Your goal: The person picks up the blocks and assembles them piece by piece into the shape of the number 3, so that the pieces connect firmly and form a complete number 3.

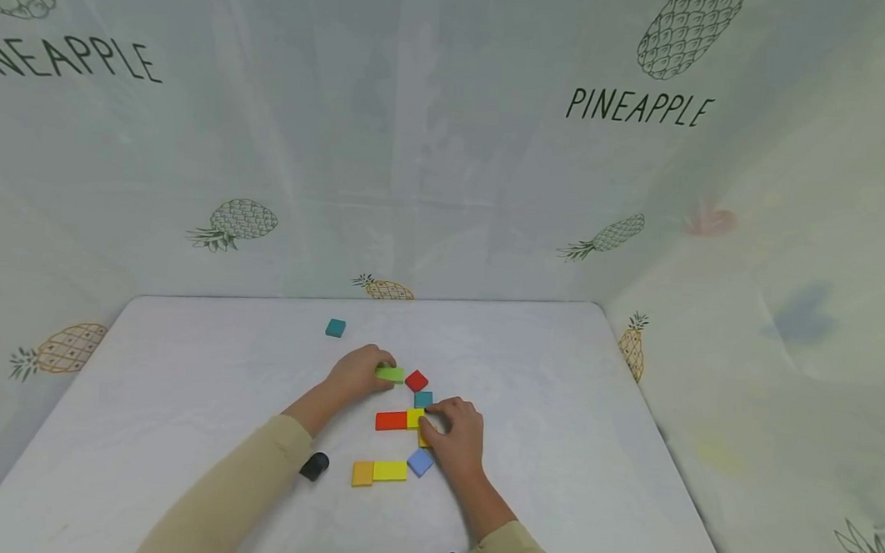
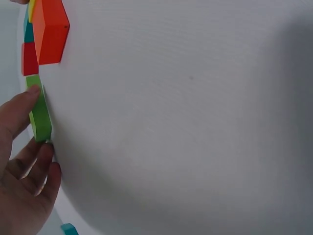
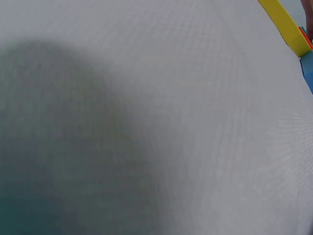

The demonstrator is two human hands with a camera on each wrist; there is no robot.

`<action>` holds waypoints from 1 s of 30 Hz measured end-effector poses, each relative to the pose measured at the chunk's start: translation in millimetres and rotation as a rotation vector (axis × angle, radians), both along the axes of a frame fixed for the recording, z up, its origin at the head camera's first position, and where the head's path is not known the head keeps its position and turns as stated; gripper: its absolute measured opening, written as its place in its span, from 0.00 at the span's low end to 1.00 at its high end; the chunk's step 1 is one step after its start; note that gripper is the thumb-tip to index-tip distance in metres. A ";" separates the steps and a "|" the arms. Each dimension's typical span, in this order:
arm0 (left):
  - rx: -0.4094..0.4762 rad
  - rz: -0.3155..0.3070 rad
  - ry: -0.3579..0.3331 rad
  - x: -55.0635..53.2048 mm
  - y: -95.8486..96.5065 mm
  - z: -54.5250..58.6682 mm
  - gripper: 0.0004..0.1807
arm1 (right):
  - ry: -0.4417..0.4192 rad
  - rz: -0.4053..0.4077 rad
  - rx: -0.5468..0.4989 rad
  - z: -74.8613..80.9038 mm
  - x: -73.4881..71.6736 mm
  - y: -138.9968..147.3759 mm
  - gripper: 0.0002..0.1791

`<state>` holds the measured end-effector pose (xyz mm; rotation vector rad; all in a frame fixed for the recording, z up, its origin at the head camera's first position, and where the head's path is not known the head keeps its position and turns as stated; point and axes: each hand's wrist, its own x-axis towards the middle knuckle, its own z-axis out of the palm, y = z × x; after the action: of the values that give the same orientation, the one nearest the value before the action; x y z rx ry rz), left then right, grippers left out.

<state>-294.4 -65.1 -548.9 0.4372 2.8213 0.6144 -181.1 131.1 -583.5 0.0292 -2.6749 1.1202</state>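
My left hand pinches a light green block between thumb and fingers; the left wrist view shows the thumb on one side of this green block. A red square block, turned cornerwise, sits just right of it. Below that lies a teal block. With curled thumb and forefinger, my right hand holds the right end of a small yellow block, which adjoins a red-orange block. An orange-yellow block, partly hidden by the right thumb, lies under it.
Nearer me, a blue block stands cornerwise beside a long yellow block and an orange block. A separate teal block lies near the white table's far edge. Pineapple-printed curtains surround the table.
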 end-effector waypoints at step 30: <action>0.361 0.126 -0.058 1.0 -37.1 -13.2 0.14 | -0.002 -0.007 -0.013 1.4 0.3 -1.0 0.09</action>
<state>-293.5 -102.1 -562.1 0.2949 2.6986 1.1510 -180.8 130.1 -582.1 0.0171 -2.6672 1.1362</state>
